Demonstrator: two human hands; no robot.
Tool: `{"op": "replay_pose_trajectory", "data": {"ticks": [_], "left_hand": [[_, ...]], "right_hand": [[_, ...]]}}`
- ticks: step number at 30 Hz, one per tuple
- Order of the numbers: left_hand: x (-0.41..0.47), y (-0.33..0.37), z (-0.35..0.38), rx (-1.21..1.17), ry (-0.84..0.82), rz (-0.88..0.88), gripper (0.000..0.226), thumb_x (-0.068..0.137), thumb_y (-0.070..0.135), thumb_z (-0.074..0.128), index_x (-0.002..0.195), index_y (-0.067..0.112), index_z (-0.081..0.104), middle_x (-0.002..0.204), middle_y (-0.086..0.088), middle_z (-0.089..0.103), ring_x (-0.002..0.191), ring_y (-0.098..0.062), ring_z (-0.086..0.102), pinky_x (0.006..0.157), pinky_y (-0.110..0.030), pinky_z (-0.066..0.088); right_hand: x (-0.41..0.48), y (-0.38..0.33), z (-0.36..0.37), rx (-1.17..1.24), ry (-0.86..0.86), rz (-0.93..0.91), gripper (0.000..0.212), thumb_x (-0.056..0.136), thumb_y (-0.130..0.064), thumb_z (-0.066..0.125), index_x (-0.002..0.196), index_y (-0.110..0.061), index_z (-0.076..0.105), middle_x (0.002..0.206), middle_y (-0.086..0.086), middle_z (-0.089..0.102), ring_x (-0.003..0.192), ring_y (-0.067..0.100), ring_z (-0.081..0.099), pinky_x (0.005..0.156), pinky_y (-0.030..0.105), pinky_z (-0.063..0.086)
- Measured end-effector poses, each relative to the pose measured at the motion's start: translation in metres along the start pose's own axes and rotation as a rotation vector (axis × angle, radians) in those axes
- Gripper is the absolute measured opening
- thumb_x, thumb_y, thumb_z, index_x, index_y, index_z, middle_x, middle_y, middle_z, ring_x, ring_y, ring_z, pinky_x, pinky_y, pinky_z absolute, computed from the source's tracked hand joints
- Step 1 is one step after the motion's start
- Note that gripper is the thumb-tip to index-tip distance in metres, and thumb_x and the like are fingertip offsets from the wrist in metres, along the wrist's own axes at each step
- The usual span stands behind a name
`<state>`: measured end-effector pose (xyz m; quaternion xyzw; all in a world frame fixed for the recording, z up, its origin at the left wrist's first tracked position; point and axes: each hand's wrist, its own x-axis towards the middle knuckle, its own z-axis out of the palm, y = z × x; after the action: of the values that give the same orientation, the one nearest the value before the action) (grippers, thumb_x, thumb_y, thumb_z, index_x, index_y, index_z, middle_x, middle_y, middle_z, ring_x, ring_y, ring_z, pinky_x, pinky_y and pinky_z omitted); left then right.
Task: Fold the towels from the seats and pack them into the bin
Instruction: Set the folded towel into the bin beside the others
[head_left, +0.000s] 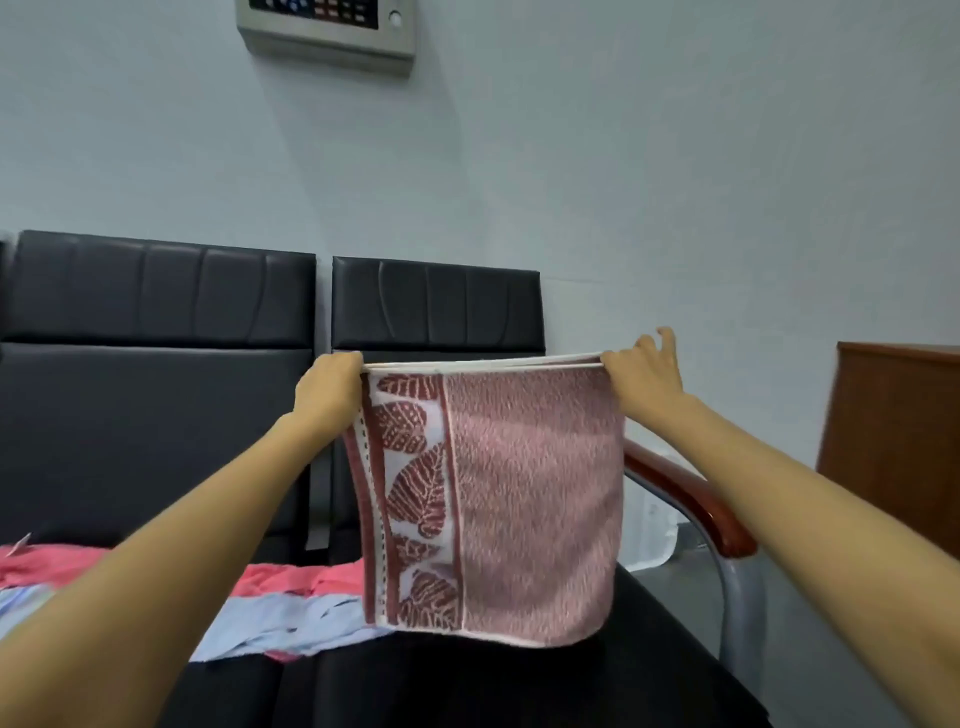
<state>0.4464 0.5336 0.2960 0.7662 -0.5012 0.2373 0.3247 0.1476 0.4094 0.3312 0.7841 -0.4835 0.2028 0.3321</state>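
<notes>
The folding step is judged to be in hand: a pink towel (519, 493) with a leaf-patterned band is held doubled in the air above the black seat (467, 686), its top edges pinched at 9 o'clock by the left hand (330, 387) and at 3 o'clock by the right hand (647, 382). A further fold, hand brought to hand with corners kept matched, is judged to be called for next; the bin is not seen. The cloth hangs flat, taut along the top, and more pink and blue towels (291, 608) are noted lying at its 8 o'clock.
</notes>
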Motion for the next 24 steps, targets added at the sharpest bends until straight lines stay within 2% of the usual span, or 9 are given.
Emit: {"op": "replay_pose_trajectory", "data": {"ticks": [2, 4, 7, 11, 13, 16, 18, 21, 24], "left_hand": [[-0.007, 0.003, 0.003, 0.012, -0.02, -0.001, 0.026, 0.089, -0.005, 0.034, 0.067, 0.008, 0.035, 0.093, -0.019, 0.055, 0.08, -0.028, 0.042, 0.062, -0.039, 0.034], [-0.013, 0.008, 0.003, 0.0, 0.021, 0.001, 0.03, 0.088, -0.006, 0.032, 0.064, 0.011, 0.028, 0.086, -0.017, 0.05, 0.08, -0.026, 0.038, 0.061, -0.039, 0.032], [-0.015, 0.013, 0.002, -0.026, 0.097, 0.018, 0.022, 0.088, -0.006, 0.03, 0.072, 0.008, 0.038, 0.08, -0.009, 0.044, 0.081, -0.023, 0.036, 0.061, -0.038, 0.032], [-0.014, 0.015, 0.011, -0.055, 0.118, 0.045, 0.032, 0.089, -0.007, 0.03, 0.065, 0.013, 0.028, 0.075, -0.004, 0.037, 0.082, -0.022, 0.034, 0.061, -0.034, 0.029], [-0.014, 0.016, 0.022, -0.035, 0.022, 0.02, 0.027, 0.091, -0.007, 0.031, 0.071, 0.01, 0.034, 0.081, -0.007, 0.04, 0.085, -0.024, 0.035, 0.064, -0.033, 0.03], [-0.006, 0.014, 0.039, 0.054, -0.09, -0.019, 0.03, 0.091, -0.007, 0.036, 0.066, 0.01, 0.032, 0.086, -0.01, 0.043, 0.087, -0.028, 0.042, 0.065, -0.034, 0.035], [0.004, 0.011, 0.044, 0.077, -0.08, -0.055, 0.03, 0.088, -0.009, 0.038, 0.064, 0.008, 0.036, 0.085, -0.011, 0.047, 0.083, -0.028, 0.044, 0.064, -0.035, 0.037], [0.029, 0.011, 0.037, 0.012, 0.006, -0.077, 0.02, 0.086, -0.011, 0.039, 0.083, -0.001, 0.057, 0.09, -0.015, 0.057, 0.09, -0.034, 0.054, 0.062, -0.039, 0.04], [0.046, 0.018, 0.024, -0.114, 0.151, -0.073, 0.022, 0.09, -0.005, 0.042, 0.097, 0.0, 0.062, 0.099, -0.014, 0.058, 0.095, -0.034, 0.055, 0.062, -0.037, 0.038]], "right_hand": [[-0.005, 0.0, 0.005, 0.131, 0.137, 0.052, 0.031, 0.082, -0.005, 0.035, 0.092, -0.004, 0.064, 0.088, 0.017, 0.068, 0.105, 0.033, 0.052, 0.11, 0.042, 0.015], [-0.008, 0.001, 0.011, 0.185, 0.333, 0.099, 0.035, 0.071, -0.007, 0.029, 0.074, 0.001, 0.063, 0.063, 0.019, 0.063, 0.077, 0.035, 0.06, 0.101, 0.043, 0.026], [-0.013, 0.007, 0.026, 0.197, 0.48, 0.09, 0.03, 0.064, -0.008, 0.039, 0.083, 0.004, 0.059, 0.044, 0.011, 0.05, 0.05, 0.03, 0.056, 0.093, 0.044, 0.035], [-0.015, 0.007, 0.033, 0.228, 0.227, 0.133, 0.034, 0.076, -0.01, 0.043, 0.101, 0.004, 0.061, 0.065, 0.02, 0.063, 0.068, 0.034, 0.062, 0.093, 0.04, 0.039], [-0.014, 0.0, 0.034, 0.294, 0.012, 0.172, 0.022, 0.084, -0.007, 0.045, 0.096, 0.003, 0.061, 0.091, 0.023, 0.064, 0.087, 0.036, 0.06, 0.076, 0.034, 0.039], [-0.008, -0.008, 0.047, 0.424, -0.148, 0.26, 0.011, 0.081, 0.0, 0.048, 0.086, 0.001, 0.058, 0.091, 0.02, 0.058, 0.083, 0.033, 0.055, 0.064, 0.028, 0.034], [-0.001, -0.012, 0.056, 0.528, -0.119, 0.337, 0.015, 0.081, 0.002, 0.046, 0.088, 0.004, 0.06, 0.094, 0.02, 0.061, 0.077, 0.029, 0.05, 0.063, 0.028, 0.035], [0.013, -0.014, 0.052, 0.622, 0.067, 0.452, 0.021, 0.088, 0.0, 0.042, 0.095, 0.002, 0.062, 0.099, 0.022, 0.063, 0.087, 0.035, 0.057, 0.064, 0.03, 0.035], [0.029, -0.009, 0.043, 0.685, 0.255, 0.518, 0.027, 0.092, -0.001, 0.038, 0.105, -0.002, 0.062, 0.102, 0.023, 0.064, 0.093, 0.038, 0.059, 0.069, 0.034, 0.04]]}}
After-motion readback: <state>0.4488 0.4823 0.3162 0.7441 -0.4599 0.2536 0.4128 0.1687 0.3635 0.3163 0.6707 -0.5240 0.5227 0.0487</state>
